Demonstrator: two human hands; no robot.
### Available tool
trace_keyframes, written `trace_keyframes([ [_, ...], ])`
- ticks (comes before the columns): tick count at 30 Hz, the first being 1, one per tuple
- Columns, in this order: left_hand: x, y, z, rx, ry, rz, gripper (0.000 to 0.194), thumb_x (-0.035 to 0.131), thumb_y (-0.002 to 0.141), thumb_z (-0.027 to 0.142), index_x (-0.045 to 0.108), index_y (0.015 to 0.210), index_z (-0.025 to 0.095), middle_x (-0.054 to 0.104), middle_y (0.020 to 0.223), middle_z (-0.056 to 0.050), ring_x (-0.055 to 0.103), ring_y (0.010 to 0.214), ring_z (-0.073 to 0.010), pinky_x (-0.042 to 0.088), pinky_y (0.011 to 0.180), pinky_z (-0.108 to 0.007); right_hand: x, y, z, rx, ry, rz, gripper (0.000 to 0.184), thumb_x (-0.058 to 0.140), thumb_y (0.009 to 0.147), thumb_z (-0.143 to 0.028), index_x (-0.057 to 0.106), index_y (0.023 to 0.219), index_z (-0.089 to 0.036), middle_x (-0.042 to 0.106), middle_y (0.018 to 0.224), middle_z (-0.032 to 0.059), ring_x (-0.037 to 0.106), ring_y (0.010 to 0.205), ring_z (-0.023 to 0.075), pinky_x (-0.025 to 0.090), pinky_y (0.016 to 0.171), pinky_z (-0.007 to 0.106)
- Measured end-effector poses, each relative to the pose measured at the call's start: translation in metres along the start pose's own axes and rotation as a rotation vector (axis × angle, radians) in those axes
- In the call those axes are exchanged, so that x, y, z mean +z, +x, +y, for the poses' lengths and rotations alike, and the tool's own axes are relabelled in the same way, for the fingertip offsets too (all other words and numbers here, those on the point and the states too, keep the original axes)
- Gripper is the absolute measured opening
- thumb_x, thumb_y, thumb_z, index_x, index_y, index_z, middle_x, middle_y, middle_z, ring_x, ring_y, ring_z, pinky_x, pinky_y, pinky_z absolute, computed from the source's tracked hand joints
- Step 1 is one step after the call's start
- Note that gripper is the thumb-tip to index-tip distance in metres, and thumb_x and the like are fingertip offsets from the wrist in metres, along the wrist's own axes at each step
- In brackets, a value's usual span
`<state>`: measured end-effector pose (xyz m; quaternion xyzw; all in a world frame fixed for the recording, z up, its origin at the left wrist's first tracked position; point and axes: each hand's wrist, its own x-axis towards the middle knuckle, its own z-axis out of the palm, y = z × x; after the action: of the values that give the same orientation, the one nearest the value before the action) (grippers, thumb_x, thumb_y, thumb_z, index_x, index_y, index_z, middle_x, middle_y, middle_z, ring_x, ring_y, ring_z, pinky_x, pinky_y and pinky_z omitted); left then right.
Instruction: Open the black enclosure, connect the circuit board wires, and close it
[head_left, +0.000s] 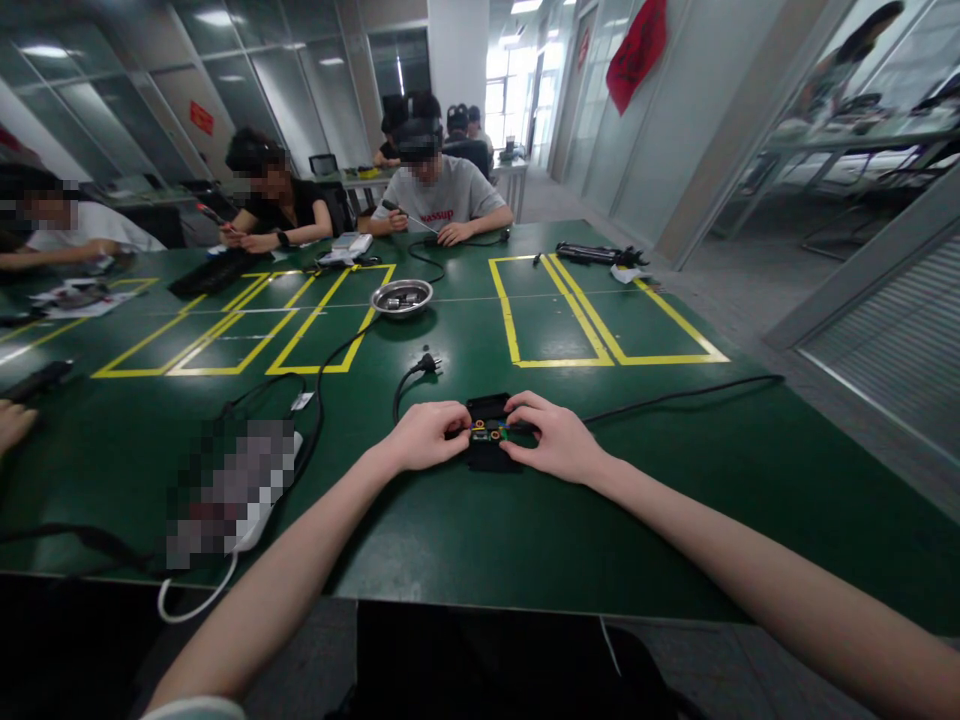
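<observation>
In front of me on the green table lies an opened black plastic case (491, 461), its two halves apart above and below a small circuit board (486, 434). Copper-coloured rings and thin coloured wires show on the board. My left hand (429, 437) is closed, thumb and fingers pinched at the board's left end. At the right end, my right hand (559, 440) grips the board between thumb and curled fingers; the fingertips hide part of it. A black power cable (675, 397) runs off to the right from the case. Beyond my left hand sits a black plug (427, 364) on its cord.
A metal bowl (402, 298) holding small metal parts stands farther back. A white power strip (262, 500), partly blurred, lies to the left with cables. Yellow tape (517, 340) marks the green table (637, 470). Across it, a person in grey (450, 190) holds a screwdriver.
</observation>
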<state>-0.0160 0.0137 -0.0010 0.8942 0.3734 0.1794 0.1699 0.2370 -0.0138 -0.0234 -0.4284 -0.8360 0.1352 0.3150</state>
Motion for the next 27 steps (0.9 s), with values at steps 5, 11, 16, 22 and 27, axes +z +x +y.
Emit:
trace_keyframes([
  [5, -0.001, 0.000, -0.004, 0.019, -0.030, 0.036, 0.012, 0.056, 0.094, 0.025, 0.066, 0.092, 0.019, 0.062, 0.079, 0.000, 0.056, 0.068, -0.0132, 0.040, 0.064, -0.024, 0.001, 0.003, 0.002, 0.007, 0.051, 0.034, 0.016, 0.069, 0.087, -0.033, 0.071, 0.099, -0.022, 0.070, 0.113, 0.0070, 0.068, 0.078, 0.0174, 0.058, 0.069, 0.032],
  [11, -0.007, 0.001, 0.002, -0.009, -0.206, 0.105, 0.020, 0.057, 0.094, 0.030, 0.069, 0.088, 0.016, 0.058, 0.072, 0.000, 0.049, 0.064, -0.0120, 0.039, 0.061, -0.024, -0.015, 0.003, 0.002, -0.032, 0.134, 0.078, 0.021, 0.059, 0.094, -0.029, 0.069, 0.109, -0.021, 0.070, 0.108, 0.0088, 0.067, 0.078, 0.0171, 0.055, 0.063, 0.029],
  [16, -0.013, -0.003, 0.006, -0.122, -0.497, -0.015, 0.026, 0.067, 0.087, 0.037, 0.072, 0.087, 0.011, 0.055, 0.061, 0.003, 0.043, 0.053, -0.0082, 0.033, 0.051, -0.020, -0.028, 0.000, 0.001, -0.098, 0.193, -0.015, 0.012, 0.059, 0.090, -0.021, 0.071, 0.090, -0.018, 0.070, 0.082, 0.0053, 0.061, 0.065, 0.0150, 0.049, 0.058, 0.028],
  [22, -0.008, -0.004, 0.003, -0.150, -0.557, -0.153, 0.024, 0.072, 0.082, 0.034, 0.074, 0.087, 0.011, 0.058, 0.065, 0.001, 0.047, 0.056, -0.0083, 0.035, 0.052, -0.019, -0.025, -0.003, 0.006, -0.166, 0.226, -0.147, 0.018, 0.059, 0.093, -0.024, 0.069, 0.080, -0.019, 0.067, 0.076, 0.0041, 0.061, 0.064, 0.0145, 0.048, 0.058, 0.026],
  [27, -0.008, -0.003, -0.001, -0.075, -0.388, -0.064, 0.018, 0.069, 0.086, 0.031, 0.076, 0.085, 0.014, 0.060, 0.069, 0.001, 0.046, 0.057, -0.0086, 0.036, 0.054, -0.020, -0.021, -0.002, 0.009, -0.217, 0.056, -0.101, 0.021, 0.055, 0.097, -0.024, 0.068, 0.082, -0.020, 0.068, 0.082, 0.0054, 0.063, 0.067, 0.0155, 0.049, 0.062, 0.028],
])
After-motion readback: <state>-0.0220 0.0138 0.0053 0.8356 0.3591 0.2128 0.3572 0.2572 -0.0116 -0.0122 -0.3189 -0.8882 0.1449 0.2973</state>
